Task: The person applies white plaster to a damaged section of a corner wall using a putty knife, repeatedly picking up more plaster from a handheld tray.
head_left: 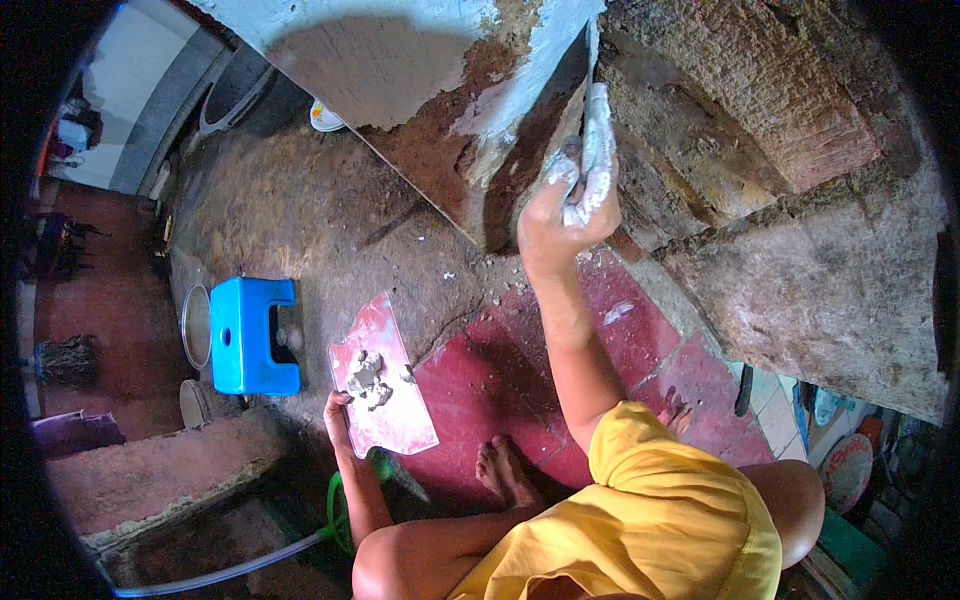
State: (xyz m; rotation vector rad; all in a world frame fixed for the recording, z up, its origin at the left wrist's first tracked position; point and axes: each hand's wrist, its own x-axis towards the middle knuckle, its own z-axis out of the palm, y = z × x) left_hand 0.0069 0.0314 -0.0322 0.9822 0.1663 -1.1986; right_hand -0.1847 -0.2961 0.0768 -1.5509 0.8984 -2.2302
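Yellow short-sleeved shirt; bare feet

Way through the middle

A hand could pass over the red tiles between the pink board at left and the right forearm. The blue stool blocks farther left; the patchy wall bars the far side, rough stonework the right.

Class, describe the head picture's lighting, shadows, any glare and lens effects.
Head view: a black curved border shows the fisheye lens; head view: a rounded darkening, apparently a shadow, covers part of the plastered wall; head view: the board in the left hand looks pale and bright, perhaps from glare; head view: detail fades into darkness toward the lower-right rim.
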